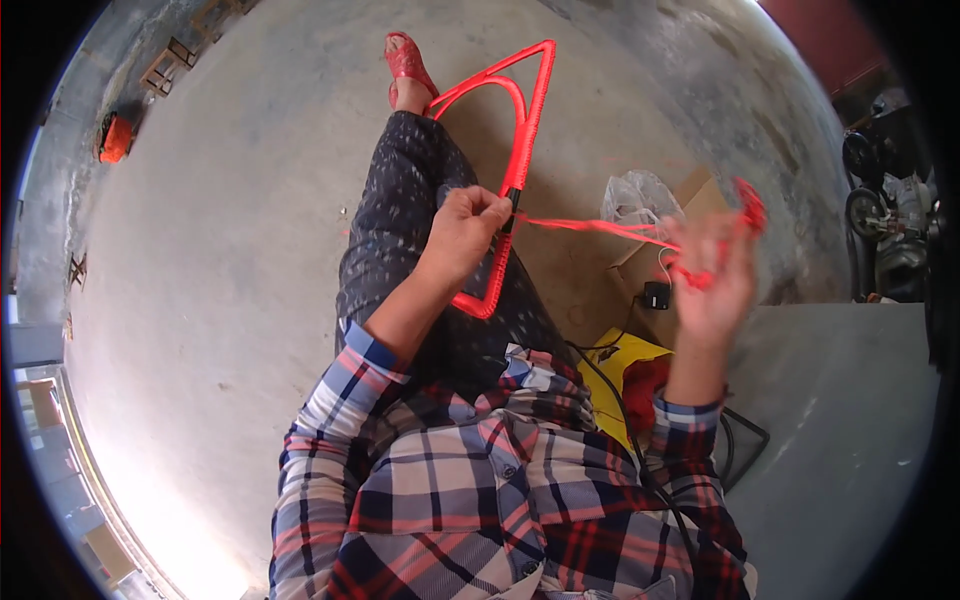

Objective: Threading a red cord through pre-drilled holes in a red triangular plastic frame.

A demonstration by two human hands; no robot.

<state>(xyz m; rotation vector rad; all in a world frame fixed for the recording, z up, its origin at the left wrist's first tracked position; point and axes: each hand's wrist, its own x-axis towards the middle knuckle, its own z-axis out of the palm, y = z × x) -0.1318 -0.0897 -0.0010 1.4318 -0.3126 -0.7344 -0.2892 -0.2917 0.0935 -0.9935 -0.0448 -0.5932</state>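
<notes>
A bright red, strip-wrapped triangular frame with a curved inner bar (529,130) is being held at upper centre of the view, its lower corner overlying the dark patterned trousers (375,230); the lap is presumably being used as a rest. At the black band (515,197) on its straight side, the thumb and forefinger of the left hand (465,235) are being pressed together on the frame, likely for steadying. Thin, flexible red strands (590,226) are being held out nearly straight from there to the right hand (712,270), right of centre, apparently for tension. Strands are being carried among the right fingers; owing to blur, their degree of closure cannot be told. A crumpled clear plastic bag (643,200) is lying beyond the strands, seemingly being left aside.
</notes>
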